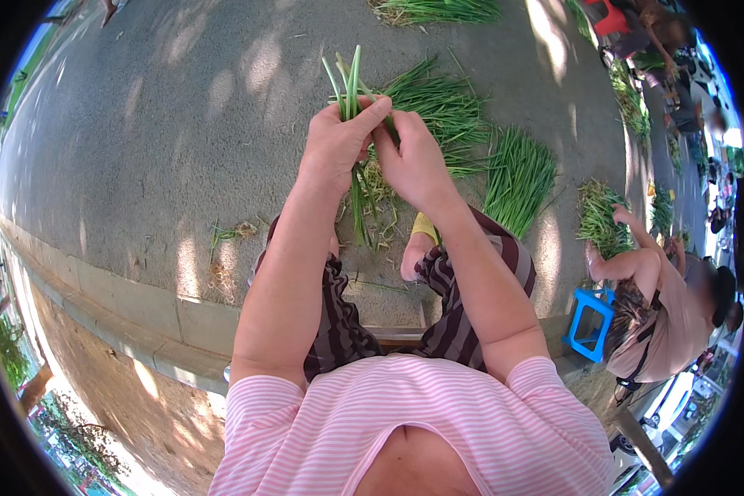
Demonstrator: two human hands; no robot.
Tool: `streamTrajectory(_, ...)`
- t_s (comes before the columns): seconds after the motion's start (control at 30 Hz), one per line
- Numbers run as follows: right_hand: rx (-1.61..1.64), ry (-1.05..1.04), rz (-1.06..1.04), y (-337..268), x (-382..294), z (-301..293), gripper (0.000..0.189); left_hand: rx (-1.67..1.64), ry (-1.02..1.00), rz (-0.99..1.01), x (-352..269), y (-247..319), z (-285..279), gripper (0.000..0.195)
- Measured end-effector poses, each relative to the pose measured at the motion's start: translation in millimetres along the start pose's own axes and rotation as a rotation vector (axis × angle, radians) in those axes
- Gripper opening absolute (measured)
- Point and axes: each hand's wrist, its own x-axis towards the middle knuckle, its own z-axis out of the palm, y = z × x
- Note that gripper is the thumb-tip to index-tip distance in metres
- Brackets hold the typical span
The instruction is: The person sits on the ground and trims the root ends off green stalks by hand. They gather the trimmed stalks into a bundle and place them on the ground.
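Note:
My left hand (338,139) is closed around a small bunch of long green stalks (352,87), which look like garlic or onion greens. Their pale ends point up and the green leaves hang down between my forearms. Against it on the right, my right hand (412,155) has its thumb and fingers pinched near the stalks; what lies between its fingers is partly hidden. A loose pile of green stalks (440,111) lies on the pavement just beyond, and a neater pile (519,180) is to its right. Yellowish trimmed leaves (378,180) lie on the ground under my hands.
A curb (118,316) runs behind me at the left. On the right a person sits by a blue plastic stool (589,325) and reaches to a heap of greens (601,217). Another pile (437,9) lies at the top. More people are at the upper right.

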Motion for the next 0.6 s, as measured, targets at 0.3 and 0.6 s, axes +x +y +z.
streamTrajectory(0.3, -0.036, 0.102, -0.119, 2.8, -4.7, 2.6, 0.027, -0.071, -0.076, -0.041, -3.0, 1.4, -4.8, 0.02)
streamTrajectory(0.6, -0.234, 0.159, -0.208, 9.4, -2.4, -6.5, 0.018, -0.107, -0.085, 0.058, 1.5, 9.2, -13.1, 0.023)
